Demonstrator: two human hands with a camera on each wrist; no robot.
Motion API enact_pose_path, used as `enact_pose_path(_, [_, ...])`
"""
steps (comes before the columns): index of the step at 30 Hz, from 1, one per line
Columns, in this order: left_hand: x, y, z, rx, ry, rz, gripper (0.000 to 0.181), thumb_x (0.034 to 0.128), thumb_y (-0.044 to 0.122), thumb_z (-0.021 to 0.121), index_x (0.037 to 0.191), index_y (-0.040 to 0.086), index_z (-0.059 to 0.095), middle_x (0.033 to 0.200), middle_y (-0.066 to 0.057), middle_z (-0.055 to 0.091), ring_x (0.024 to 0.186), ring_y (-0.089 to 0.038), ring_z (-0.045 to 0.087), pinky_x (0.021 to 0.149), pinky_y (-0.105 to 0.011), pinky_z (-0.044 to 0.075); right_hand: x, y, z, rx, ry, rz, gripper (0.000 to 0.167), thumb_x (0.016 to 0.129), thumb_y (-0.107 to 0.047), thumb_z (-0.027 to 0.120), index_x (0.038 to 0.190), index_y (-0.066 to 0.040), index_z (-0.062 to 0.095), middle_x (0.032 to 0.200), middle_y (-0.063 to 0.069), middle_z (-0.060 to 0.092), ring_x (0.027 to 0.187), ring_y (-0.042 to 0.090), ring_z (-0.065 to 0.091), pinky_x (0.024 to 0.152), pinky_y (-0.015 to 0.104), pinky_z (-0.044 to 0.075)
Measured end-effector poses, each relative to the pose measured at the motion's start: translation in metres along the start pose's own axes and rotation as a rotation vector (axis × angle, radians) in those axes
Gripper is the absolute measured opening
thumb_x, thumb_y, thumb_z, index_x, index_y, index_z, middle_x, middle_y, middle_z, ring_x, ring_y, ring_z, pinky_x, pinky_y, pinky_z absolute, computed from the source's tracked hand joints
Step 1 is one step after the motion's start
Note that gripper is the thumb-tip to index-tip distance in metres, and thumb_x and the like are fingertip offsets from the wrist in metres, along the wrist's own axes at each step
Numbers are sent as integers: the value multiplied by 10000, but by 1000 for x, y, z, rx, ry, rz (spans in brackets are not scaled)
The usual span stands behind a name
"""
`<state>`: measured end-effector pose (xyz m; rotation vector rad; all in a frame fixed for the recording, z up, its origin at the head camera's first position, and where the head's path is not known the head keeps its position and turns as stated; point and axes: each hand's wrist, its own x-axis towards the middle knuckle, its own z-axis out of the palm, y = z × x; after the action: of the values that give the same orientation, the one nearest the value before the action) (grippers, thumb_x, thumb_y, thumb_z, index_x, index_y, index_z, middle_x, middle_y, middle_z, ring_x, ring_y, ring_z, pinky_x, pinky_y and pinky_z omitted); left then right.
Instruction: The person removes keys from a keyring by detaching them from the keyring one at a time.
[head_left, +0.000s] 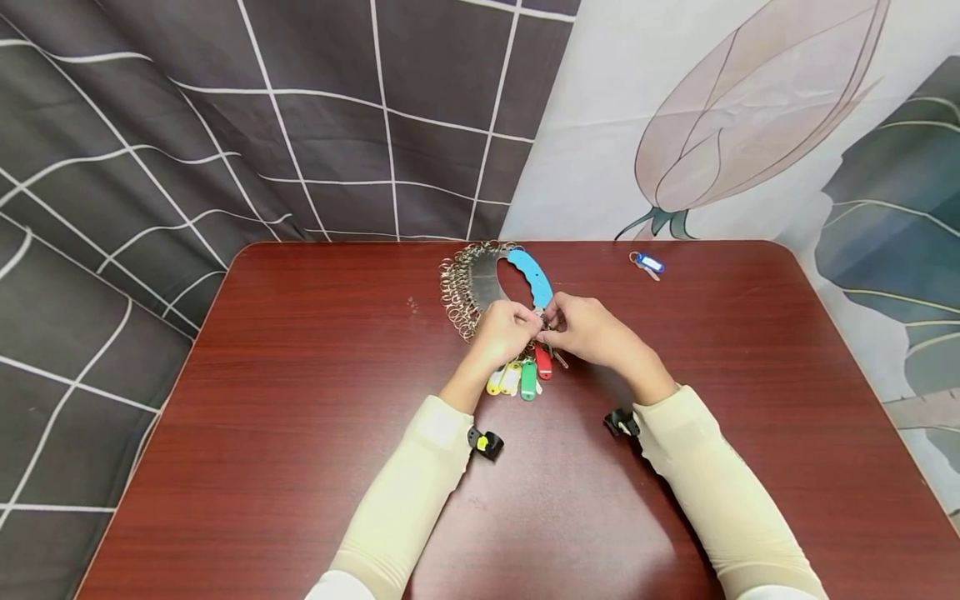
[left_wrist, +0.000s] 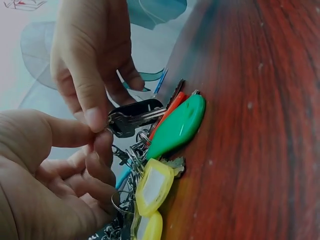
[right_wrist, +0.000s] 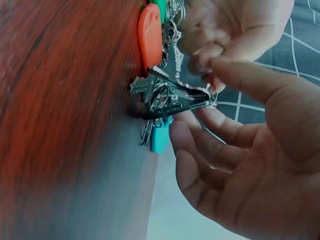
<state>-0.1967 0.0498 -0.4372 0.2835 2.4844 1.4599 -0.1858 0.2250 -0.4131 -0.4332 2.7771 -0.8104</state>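
My left hand (head_left: 506,332) and right hand (head_left: 588,329) meet at the near right side of a large curved metal key holder with a blue handle (head_left: 531,277). Thumb and fingers of both hands pinch close together at a small metal key ring. From it hangs a key with a black tag (left_wrist: 135,111). Beside it hang a red tag (head_left: 543,362), a green tag (head_left: 528,381) and yellow tags (head_left: 510,378), with keys among them. In the right wrist view the ring (right_wrist: 212,100) lies at the right fingertips, partly hidden by fingers.
Many small metal clips (head_left: 453,292) line the holder's left outer edge. A key with a blue tag (head_left: 649,263) lies apart at the back right of the brown table (head_left: 300,467). Behind the table hang a dark grid curtain (head_left: 442,100) and a patterned light cloth (head_left: 592,125).
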Motion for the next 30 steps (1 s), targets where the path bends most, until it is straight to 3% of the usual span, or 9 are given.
enact_pose_path(5, [1,-1,0,-29,-2,-12,173,947,136,688,925,15,810,937,-117,781,835,-157,639,749,-259,498,1,-2,3,-11,57,9,269,897,-158,793,1042,-32,604,914,98,713,845,230,674,792,400,553])
enact_pose_path(11, [1,-3,-1,-46,-5,-29,180,934,133,686,880,22,817,990,-108,786,930,-176,652,825,-288,514,2,-1,6,-30,59,14,218,901,-119,763,1035,-44,609,881,78,699,798,213,651,757,376,532])
enact_pose_path(15, [2,-4,-2,-43,0,-41,180,908,107,680,816,26,812,922,-80,777,854,-136,621,770,-259,494,1,1,4,-45,59,-7,133,909,-49,697,1020,-52,625,833,56,678,755,200,611,726,354,498])
enact_pose_path(23, [-1,-3,-3,15,-33,-42,251,896,99,659,690,-3,759,636,40,649,620,-71,519,562,-205,387,0,1,3,-118,50,-101,126,913,-7,682,1015,-59,627,828,63,615,796,246,569,753,400,488])
enact_pose_path(30, [1,-4,-1,-13,-43,-56,250,889,82,653,682,-12,756,652,-75,703,556,-64,491,510,-199,358,0,-2,6,-261,47,-171,174,901,-124,770,979,-108,616,898,55,647,861,279,602,749,460,501])
